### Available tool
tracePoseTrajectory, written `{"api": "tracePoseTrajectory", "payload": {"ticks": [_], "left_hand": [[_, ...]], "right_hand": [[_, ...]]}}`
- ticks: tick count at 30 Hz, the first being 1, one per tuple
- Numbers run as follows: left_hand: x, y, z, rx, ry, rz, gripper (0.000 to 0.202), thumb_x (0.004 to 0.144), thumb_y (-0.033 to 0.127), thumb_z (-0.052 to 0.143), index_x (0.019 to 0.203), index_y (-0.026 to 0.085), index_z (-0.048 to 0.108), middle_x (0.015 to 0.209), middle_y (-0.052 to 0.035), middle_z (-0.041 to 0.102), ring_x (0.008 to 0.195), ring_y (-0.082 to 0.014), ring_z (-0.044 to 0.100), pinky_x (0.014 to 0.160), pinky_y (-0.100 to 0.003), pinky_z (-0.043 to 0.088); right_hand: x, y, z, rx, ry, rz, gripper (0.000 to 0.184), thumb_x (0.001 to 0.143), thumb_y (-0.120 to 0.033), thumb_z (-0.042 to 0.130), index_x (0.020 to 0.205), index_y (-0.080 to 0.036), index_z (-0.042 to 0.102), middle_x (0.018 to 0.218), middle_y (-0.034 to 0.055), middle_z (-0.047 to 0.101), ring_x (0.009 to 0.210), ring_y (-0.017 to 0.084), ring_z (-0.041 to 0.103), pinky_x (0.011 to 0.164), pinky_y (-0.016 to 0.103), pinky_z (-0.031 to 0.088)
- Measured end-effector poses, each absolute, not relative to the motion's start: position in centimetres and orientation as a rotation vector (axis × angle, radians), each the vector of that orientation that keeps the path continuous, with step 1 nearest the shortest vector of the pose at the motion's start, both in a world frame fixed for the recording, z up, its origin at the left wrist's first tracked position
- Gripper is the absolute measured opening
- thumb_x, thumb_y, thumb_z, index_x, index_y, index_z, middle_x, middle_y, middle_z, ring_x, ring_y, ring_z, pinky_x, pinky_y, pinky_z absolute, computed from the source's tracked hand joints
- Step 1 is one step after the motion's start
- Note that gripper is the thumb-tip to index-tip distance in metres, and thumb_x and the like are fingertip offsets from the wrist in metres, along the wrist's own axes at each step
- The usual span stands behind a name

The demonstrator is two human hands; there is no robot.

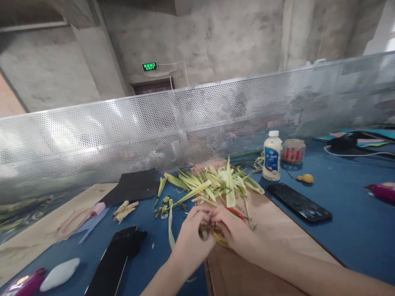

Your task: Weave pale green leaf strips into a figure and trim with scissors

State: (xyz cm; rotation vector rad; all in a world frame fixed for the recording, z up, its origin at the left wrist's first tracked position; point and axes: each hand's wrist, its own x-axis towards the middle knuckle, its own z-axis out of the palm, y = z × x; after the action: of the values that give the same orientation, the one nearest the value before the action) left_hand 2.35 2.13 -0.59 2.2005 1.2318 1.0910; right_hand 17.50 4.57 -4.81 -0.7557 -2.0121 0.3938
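Observation:
My left hand (196,230) and my right hand (233,230) meet over the cardboard, fingertips pinched together. What they hold between them is small and mostly hidden; a bit of dark greenish material shows inside the left fingers. By my right hand a red curved piece (237,214) and a yellow curved piece (221,240) stick out, their kind unclear. Just beyond the fingers lies a loose heap of pale green corn husks (212,185). A small dark green bundle (165,207) with a pale strip (170,230) rests left of my hands.
Brown cardboard (277,230) covers part of the blue table (354,246). At right are a milk bottle (272,158), a jar (293,151), a small yellow gourd (305,178) and a black phone (299,202). A dark device (112,259) lies left. A perforated metal screen (154,131) stands behind.

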Motion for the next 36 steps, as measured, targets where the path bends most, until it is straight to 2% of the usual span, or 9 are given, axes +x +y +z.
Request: {"api": "tracePoseTrajectory", "payload": {"ticks": [3,7,11,15,18,25,29,36], "left_hand": [[2.4,2.0,-0.5,2.226,1.223,1.126,0.019,0.059,-0.001,0.044,0.064,0.017,0.048,0.092,-0.0058,0.052,0.082,-0.0161,0.055,0.068,-0.025,0.043],[2.3,1.9,-0.3,2.226,1.209,1.134,0.022,0.057,-0.002,0.042,0.065,0.017,0.050,0.090,-0.0053,0.053,0.084,-0.0161,0.054,0.070,-0.024,0.042],[2.2,2.2,0.0,2.205,1.212,1.108,0.020,0.060,-0.001,0.042,0.064,0.017,0.050,0.089,-0.0052,0.054,0.085,-0.0158,0.054,0.070,-0.024,0.042],[1.8,2.6,-0.2,2.292,1.308,1.096,0.019,0.062,0.004,0.047,0.067,0.019,0.056,0.092,-0.0047,0.053,0.092,-0.0190,0.049,0.081,-0.031,0.038],[1.4,3.0,-0.5,2.374,1.458,0.972,0.016,0.063,0.010,0.052,0.066,0.021,0.063,0.088,-0.0050,0.052,0.087,-0.0214,0.046,0.079,-0.034,0.037],[0.2,3.7,-0.9,2.292,1.256,0.631,0.011,0.064,0.014,0.054,0.057,0.018,0.062,0.066,0.0009,0.052,0.061,-0.0120,0.048,0.057,-0.021,0.036],[-0.3,3.1,-1.0,2.257,1.196,0.587,0.008,0.063,0.017,0.059,0.055,0.017,0.062,0.066,0.0015,0.054,0.060,-0.0111,0.050,0.055,-0.019,0.036],[-0.7,1.3,-1.1,2.190,1.223,0.688,0.013,0.067,0.023,0.060,0.057,0.015,0.062,0.068,-0.0005,0.059,0.065,-0.0126,0.053,0.063,-0.020,0.038]], "right_hand": [[17.3,4.4,-4.6,-0.754,-2.006,0.401,0.018,0.086,-0.028,0.043,0.086,-0.014,0.055,0.090,0.0034,0.056,0.081,0.014,0.054,0.073,0.033,0.045],[17.1,4.0,-4.2,-0.803,-1.984,0.427,0.015,0.087,-0.019,0.037,0.079,-0.018,0.050,0.085,0.0027,0.055,0.079,0.013,0.053,0.072,0.030,0.043],[17.0,3.8,-3.9,-0.890,-1.954,0.464,0.013,0.085,-0.016,0.036,0.081,-0.019,0.047,0.081,0.0018,0.055,0.074,0.013,0.052,0.069,0.027,0.042],[17.0,3.8,-4.0,-0.967,-1.962,0.506,0.011,0.085,-0.017,0.038,0.081,-0.019,0.048,0.078,-0.0001,0.054,0.071,0.012,0.051,0.066,0.024,0.040],[16.9,3.8,-3.9,-1.035,-1.990,0.535,0.010,0.084,-0.019,0.042,0.078,-0.019,0.050,0.075,-0.0010,0.055,0.070,0.013,0.052,0.065,0.024,0.039],[16.9,3.5,-2.9,-1.136,-2.095,0.619,0.007,0.076,-0.020,0.054,0.069,-0.018,0.056,0.068,-0.0023,0.057,0.066,0.013,0.051,0.060,0.024,0.035],[16.9,3.2,-2.5,-1.109,-2.157,0.692,0.008,0.074,-0.021,0.057,0.067,-0.018,0.055,0.068,-0.0031,0.056,0.064,0.011,0.050,0.059,0.022,0.035],[16.3,2.5,-2.6,-1.073,-2.179,0.770,0.007,0.073,-0.020,0.057,0.067,-0.017,0.054,0.066,-0.0027,0.055,0.063,0.011,0.048,0.056,0.021,0.035]]}}
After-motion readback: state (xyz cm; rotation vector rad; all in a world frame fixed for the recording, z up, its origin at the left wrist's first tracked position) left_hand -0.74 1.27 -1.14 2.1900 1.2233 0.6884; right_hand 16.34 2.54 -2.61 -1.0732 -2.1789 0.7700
